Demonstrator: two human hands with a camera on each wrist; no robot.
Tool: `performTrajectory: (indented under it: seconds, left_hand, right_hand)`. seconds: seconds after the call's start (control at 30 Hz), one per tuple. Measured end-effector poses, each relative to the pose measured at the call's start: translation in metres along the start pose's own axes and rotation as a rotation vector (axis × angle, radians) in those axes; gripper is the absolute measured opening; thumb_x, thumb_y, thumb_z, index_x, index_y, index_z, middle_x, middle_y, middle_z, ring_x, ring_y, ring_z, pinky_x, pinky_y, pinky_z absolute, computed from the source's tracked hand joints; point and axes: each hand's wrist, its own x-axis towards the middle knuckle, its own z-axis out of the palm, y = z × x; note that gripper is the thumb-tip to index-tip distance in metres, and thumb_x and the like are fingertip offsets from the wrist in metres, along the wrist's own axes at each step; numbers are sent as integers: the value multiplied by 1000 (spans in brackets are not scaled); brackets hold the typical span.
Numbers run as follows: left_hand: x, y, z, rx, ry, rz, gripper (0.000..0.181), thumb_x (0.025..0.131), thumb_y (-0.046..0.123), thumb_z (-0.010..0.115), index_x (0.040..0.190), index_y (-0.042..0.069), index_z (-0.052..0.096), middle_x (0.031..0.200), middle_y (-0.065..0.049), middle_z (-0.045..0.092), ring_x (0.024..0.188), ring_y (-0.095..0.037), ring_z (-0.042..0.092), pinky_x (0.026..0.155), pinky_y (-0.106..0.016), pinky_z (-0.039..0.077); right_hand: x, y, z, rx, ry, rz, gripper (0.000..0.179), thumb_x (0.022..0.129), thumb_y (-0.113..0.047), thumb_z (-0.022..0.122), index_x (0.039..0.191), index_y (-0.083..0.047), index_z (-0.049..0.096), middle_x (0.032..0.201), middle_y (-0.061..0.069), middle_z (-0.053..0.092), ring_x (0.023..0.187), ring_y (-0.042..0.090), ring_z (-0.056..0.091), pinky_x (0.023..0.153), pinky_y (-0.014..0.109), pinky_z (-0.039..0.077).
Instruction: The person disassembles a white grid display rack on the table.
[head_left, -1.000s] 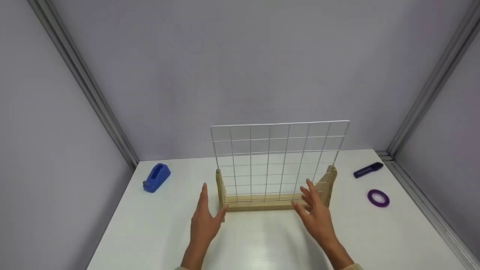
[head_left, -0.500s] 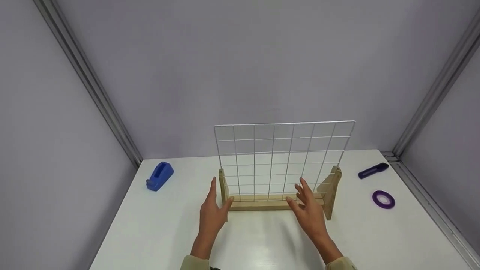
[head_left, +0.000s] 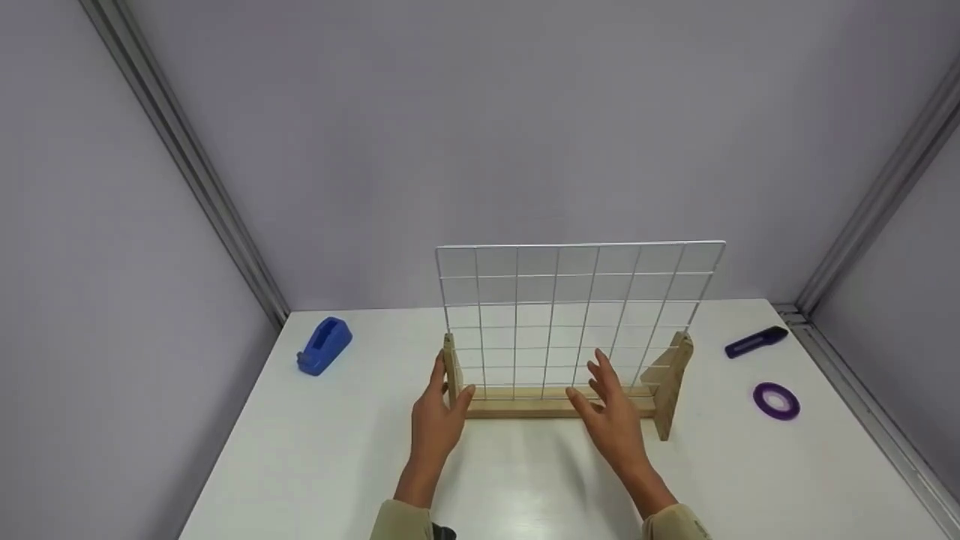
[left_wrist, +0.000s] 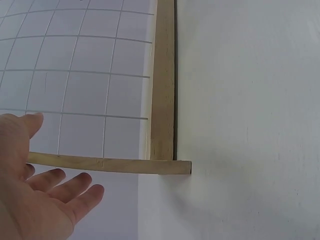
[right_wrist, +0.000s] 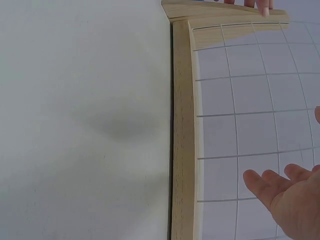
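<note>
A white wire grid (head_left: 581, 244) stands upright in a light wooden frame (head_left: 525, 409) on the white table. My left hand (head_left: 437, 426) is at the frame's left side panel (left_wrist: 125, 166), thumb on the inner side and fingers on the outer side. In the left wrist view these fingers are loosely extended, not closed on the wood; whether they touch it I cannot tell. My right hand (head_left: 616, 427) hovers in front of the grid's right half, fingers spread and holding nothing. The right wrist view shows its fingers (right_wrist: 260, 185) apart from the base bar (right_wrist: 183, 130).
A blue tape dispenser (head_left: 325, 346) stands at the back left. On the right lie a dark purple utility knife (head_left: 756, 342) and a purple ring-shaped roll of tape (head_left: 776, 385). Grey walls with metal corner rails (head_left: 187, 157) enclose the table.
My left hand has moved in from the frame's left front to straddle its left panel. The right hand has shifted left, away from the right panel. The head view has turned slightly.
</note>
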Motion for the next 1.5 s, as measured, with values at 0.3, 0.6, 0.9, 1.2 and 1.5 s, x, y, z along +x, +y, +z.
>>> performTrajectory:
  seconds: [0.3, 0.6, 0.9, 1.2, 1.5]
  left_hand:
    - [5, -10, 6, -18, 6, -27, 75, 100, 29, 66, 162, 18, 26, 161, -13, 40, 133, -41, 57, 102, -57, 53]
    - [4, -15, 10, -16, 24, -47, 73, 100, 29, 65, 162, 17, 28, 160, -13, 42, 132, -40, 57, 104, -56, 52]
    - [5, -17, 13, -3, 39, -26, 67, 103, 31, 61, 160, 13, 31, 159, -13, 43, 129, -39, 60, 103, -54, 54]
    - [5, -22, 14, 3, 21, -24, 63, 105, 29, 57, 160, 12, 31, 154, -16, 48, 124, -38, 64, 91, -49, 60]
    - [7, -26, 11, 21, 22, 13, 58, 106, 20, 56, 158, 10, 35, 150, -21, 51, 121, -38, 66, 90, -46, 61]
  right_hand:
    - [2, 3, 10, 75, 41, -10, 77, 97, -35, 70, 161, -29, 28, 157, 11, 47, 141, 32, 51, 106, 54, 51]
    - [5, 5, 23, 84, 39, -23, 77, 97, -33, 70, 161, -32, 28, 157, 11, 48, 141, 34, 50, 106, 55, 51]
    - [10, 4, 32, 69, 41, -46, 82, 97, -35, 70, 162, -35, 21, 160, 13, 43, 142, 35, 49, 108, 57, 49]
    - [15, 5, 37, 63, 52, -62, 85, 97, -29, 70, 163, -32, 16, 160, 14, 43, 142, 38, 48, 110, 59, 46]
    - [23, 3, 45, 77, 99, -76, 86, 96, -22, 72, 163, -29, 18, 157, 16, 46, 141, 39, 49, 114, 55, 44]
